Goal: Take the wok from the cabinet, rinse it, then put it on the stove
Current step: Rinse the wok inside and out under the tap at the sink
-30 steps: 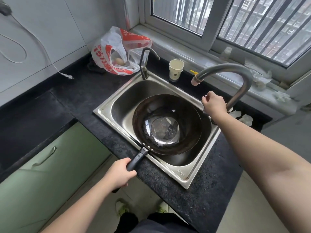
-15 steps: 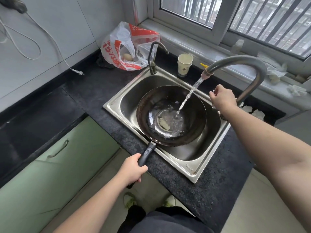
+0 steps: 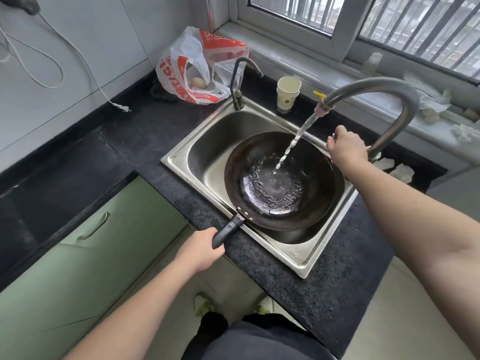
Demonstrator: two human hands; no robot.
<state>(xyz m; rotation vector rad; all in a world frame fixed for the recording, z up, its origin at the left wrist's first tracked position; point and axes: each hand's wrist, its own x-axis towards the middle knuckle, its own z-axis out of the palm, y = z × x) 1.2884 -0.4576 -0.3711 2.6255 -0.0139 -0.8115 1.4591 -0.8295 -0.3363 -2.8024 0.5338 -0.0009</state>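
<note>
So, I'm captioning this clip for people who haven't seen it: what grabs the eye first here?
The stream of water pouring from the big curved faucet into the dark wok, which sits in the steel sink. The left hand grips the wok's black handle at the near edge, while the right hand is at the faucet's base. Behind, a red-and-white plastic bag lies on the black counter.

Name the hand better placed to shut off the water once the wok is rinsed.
Right. The right hand already sits at the big faucet's base; the left hand grips the wok's handle.
</note>
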